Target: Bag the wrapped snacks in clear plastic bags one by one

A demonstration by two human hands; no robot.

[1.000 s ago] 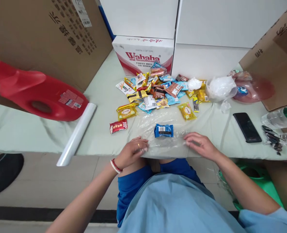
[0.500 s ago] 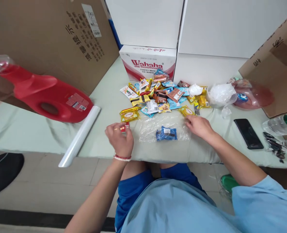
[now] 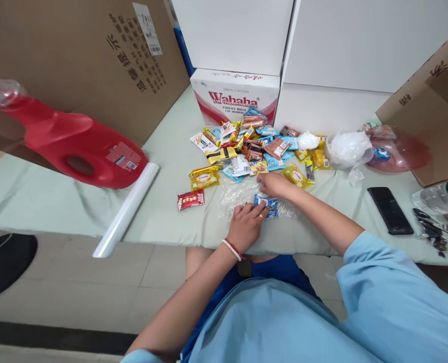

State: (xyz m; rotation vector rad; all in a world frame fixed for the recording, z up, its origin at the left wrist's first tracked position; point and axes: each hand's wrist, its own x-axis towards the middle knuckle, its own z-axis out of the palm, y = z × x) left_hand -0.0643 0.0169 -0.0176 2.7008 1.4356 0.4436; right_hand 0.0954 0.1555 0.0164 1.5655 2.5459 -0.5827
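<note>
My left hand [image 3: 245,226] lies over the near left side of a small blue wrapped snack packet [image 3: 271,204], fingers apart and fingertips resting on it. Under and around the packet spreads a crumpled sheet of clear plastic film [image 3: 229,195]. My right hand [image 3: 277,184] reaches across just beyond the packet, its fingers closed on the film near the snack heap; the fingertips are partly hidden. Behind the hands lies a heap of wrapped snacks [image 3: 252,149]. A yellow packet [image 3: 295,175] sits beside my right hand, and a red packet [image 3: 191,200] lies to the left.
At the left are a white roll [image 3: 127,209] and a red jug [image 3: 84,151] on its side. A Wahaba-type carton [image 3: 235,98] stands behind the heap. Rightward are a white plastic bundle [image 3: 348,147], a phone [image 3: 390,210] and clear bottles [image 3: 441,195].
My left hand has moved right, from over the red packet onto the blue packet. My right hand has moved left from the film's right side to beyond the packet, and the film is more bunched.
</note>
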